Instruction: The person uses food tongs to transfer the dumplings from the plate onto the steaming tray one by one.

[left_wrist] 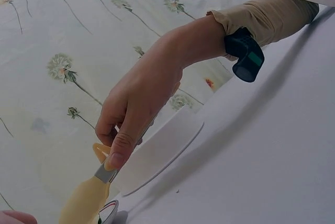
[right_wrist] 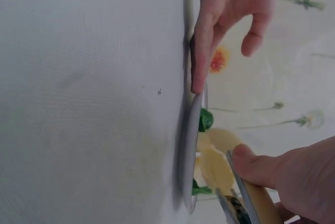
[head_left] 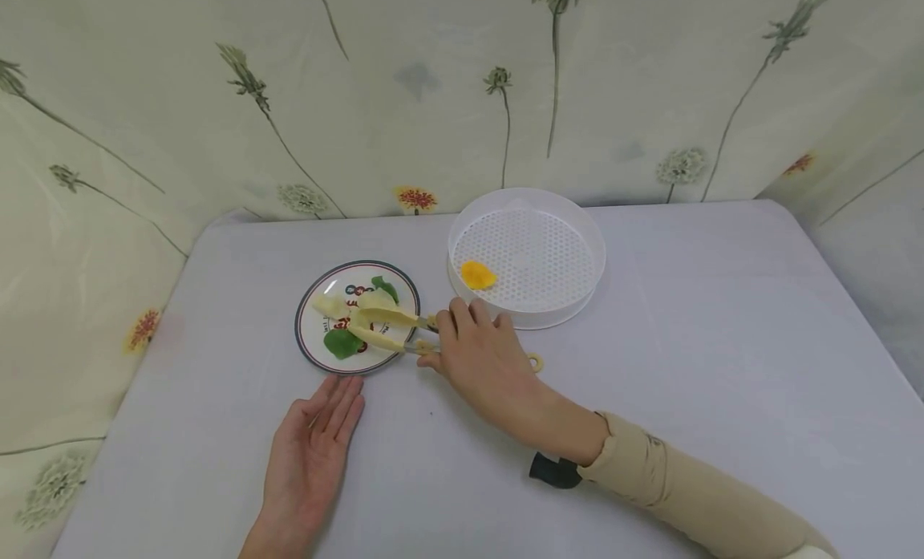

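My right hand [head_left: 498, 374] grips yellow tongs [head_left: 388, 315] by their metal arms, thumb on one side and fingers on the other. Their broad tips are spread low over a round white plate [head_left: 312, 334] with a dark rim. On it lie a green leaf-like piece [head_left: 342, 344], a smaller green piece [head_left: 386, 288] and pale yellow pieces [head_left: 330, 305]. The tips partly cover one pale piece, so contact cannot be told. Palm up, my left hand [head_left: 310, 455] has straight fingers with the fingertips at the plate's near edge, touching it in the right wrist view.
A white round sieve [head_left: 549, 258] with a perforated base stands right of the plate, holding one orange-yellow piece [head_left: 477, 275]. A dark wrist device [head_left: 554, 471] hangs under the right sleeve. Flower-patterned cloth rises behind the white table [head_left: 693, 350].
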Demonstrator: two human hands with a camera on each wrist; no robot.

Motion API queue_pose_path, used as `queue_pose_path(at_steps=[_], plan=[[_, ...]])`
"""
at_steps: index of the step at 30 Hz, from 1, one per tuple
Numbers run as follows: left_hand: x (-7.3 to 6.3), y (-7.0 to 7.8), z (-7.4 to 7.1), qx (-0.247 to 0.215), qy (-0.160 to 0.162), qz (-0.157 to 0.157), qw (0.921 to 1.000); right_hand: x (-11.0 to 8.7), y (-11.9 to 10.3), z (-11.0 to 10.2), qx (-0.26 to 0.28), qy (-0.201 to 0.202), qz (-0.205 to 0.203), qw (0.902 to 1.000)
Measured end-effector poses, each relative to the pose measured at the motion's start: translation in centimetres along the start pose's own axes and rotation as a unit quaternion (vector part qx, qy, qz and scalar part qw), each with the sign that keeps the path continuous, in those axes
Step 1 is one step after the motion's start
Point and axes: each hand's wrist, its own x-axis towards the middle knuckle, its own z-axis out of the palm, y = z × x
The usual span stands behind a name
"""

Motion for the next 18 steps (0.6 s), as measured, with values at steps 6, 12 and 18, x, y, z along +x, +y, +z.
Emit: queue_pose_path(at_steps=[6,12,18], plan=[[0.07,0.04,-0.16,-0.003,-0.007,0.003,1.0,0.07,0.03,0.06,0.005,-0.005,0.008,0.9999],[-0.04,0.13,-0.19,-0.006,-0.013,0.004,0.9999,0.12,0.15,0.17,-0.011,0.018,0.01,0.9997],[-0.07,0.12,-0.07,-0.014,-0.009,0.002,0.9999,0.12,0.36,0.15,-0.019,0.025,0.003,0.9995]])
